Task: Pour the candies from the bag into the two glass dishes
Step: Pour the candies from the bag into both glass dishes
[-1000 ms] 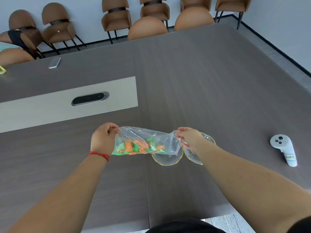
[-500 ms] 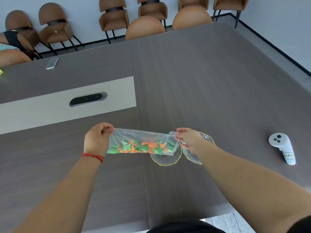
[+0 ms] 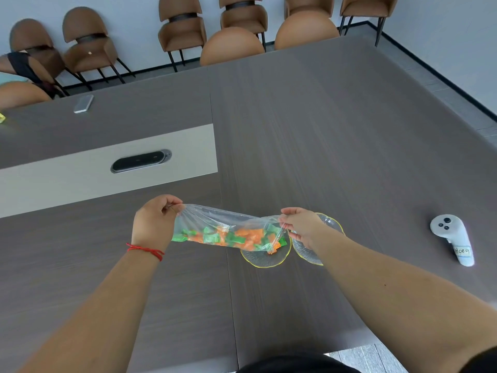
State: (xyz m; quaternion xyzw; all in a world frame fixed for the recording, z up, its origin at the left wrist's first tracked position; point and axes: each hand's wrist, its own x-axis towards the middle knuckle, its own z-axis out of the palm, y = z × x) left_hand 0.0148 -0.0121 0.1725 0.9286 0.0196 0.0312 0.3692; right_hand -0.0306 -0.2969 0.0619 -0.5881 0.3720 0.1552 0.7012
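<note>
Holding a thin clear bag (image 3: 228,227) stretched sideways between both hands, just above the dark worktop (image 3: 322,130). The left hand (image 3: 154,222) is closed in a pinch on the gathered closed end, and the right hand (image 3: 302,224) has its fingers pinched on the film at the mouth end. That mouth hangs right over the nearer-left glass dish (image 3: 265,255), and an orange piece looks like it's at the lip or already in the dish, hard to say which.

The green and orange candies (image 3: 231,236) sit in a loose pile along the bottom fold, crowding toward the mouth. My read: the bag is super floppy with no shape of its own, so the hold has to be at the ends like this, and the mouth edge needs keeping apart or the film will just collapse shut. Wrapped candies are light but slide in clumps, so lifting the left end gently seems smarter than a big tip.

The second glass dish (image 3: 320,238) sits just beside the first, partly hidden under the right wrist. Both look thin, shallow and breakable, so a fast dump could send candies skating over the rim. Further right there's a white controller (image 3: 451,238), well apart, and way back a phone (image 3: 84,103) near the chairs (image 3: 183,30).
</note>
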